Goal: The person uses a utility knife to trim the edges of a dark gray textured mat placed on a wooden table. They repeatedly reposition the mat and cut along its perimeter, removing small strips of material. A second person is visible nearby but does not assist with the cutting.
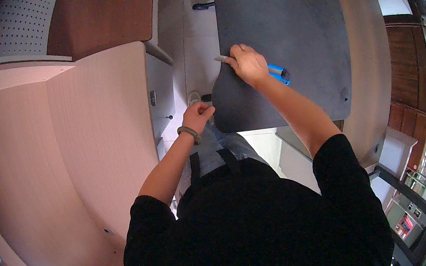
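My right hand [248,65] is closed around a blue utility knife [277,72] over the left edge of a dark grey tabletop [284,21]. The knife's blue-and-black end sticks out beside my wrist, and its narrow greyish end points left past my fingers, over the edge. My palm hides the middle of the knife. Lower and to the left, my left hand [199,115] is beside the tabletop's rounded near corner, thumb and fingers drawn together. Whatever those fingertips may hold is too small to make out. A dark bracelet [189,134] circles my left wrist.
A pale wood-panelled desk [107,104] stands on my left, with a grey cabinet [161,94] at its side. Tiled floor [197,54] runs between it and the tabletop. A brown desk surface [101,18] lies at the far left. Along the right runs a wooden panel [367,59].
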A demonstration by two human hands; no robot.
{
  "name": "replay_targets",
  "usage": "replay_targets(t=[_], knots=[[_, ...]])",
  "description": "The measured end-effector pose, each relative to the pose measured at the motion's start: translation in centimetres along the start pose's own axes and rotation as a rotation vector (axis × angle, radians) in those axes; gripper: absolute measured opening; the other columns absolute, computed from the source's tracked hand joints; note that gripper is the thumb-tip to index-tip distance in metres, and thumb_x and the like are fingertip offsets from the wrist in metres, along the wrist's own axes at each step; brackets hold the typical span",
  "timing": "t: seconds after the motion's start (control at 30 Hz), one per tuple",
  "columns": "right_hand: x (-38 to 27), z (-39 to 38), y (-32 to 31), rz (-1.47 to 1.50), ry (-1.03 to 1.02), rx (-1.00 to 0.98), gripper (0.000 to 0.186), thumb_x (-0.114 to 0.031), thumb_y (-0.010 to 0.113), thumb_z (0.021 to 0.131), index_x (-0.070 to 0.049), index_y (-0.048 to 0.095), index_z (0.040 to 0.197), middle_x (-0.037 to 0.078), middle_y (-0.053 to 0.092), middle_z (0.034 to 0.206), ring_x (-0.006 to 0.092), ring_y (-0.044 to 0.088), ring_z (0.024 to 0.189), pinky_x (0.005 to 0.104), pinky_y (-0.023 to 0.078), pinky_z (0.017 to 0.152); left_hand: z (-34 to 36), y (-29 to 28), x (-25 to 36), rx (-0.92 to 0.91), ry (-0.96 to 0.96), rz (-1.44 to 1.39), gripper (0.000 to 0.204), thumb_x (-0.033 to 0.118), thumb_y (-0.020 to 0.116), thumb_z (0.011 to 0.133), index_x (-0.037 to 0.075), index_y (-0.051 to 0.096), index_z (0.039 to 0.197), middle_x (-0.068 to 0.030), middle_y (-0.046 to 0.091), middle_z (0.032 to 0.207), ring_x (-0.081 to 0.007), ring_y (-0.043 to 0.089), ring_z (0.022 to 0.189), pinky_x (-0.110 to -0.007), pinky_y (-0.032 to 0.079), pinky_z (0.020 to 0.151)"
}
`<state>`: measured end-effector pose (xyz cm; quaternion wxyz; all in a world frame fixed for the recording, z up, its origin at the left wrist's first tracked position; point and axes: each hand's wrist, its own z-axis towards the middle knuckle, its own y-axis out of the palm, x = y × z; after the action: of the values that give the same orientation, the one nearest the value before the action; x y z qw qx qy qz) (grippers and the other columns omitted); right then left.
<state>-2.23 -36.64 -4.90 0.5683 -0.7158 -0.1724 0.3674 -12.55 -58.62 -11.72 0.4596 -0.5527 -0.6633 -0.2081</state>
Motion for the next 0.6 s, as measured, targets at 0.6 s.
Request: replay_targets(t=[0.6], knots=[[-1.5, -5.7, 2.6, 0.063, 0.043, 0.123, 0.026, -0.03, 0.062, 0.087, -0.005, 0.054, 0.088, 0.014, 0.061, 0.094, 0.036, 0.06, 0.09, 0.0476, 0.049, 0.076, -0.4, 1.6, -2.1, 0.051, -0.017, -0.07, 0.029, 0.029, 0.071, 0.084, 0.001, 0.067, 0.09, -0.0073, 0.069, 0.079, -0.0147, 0.065, 0.071, -0.028, 0.051, 0.068]])
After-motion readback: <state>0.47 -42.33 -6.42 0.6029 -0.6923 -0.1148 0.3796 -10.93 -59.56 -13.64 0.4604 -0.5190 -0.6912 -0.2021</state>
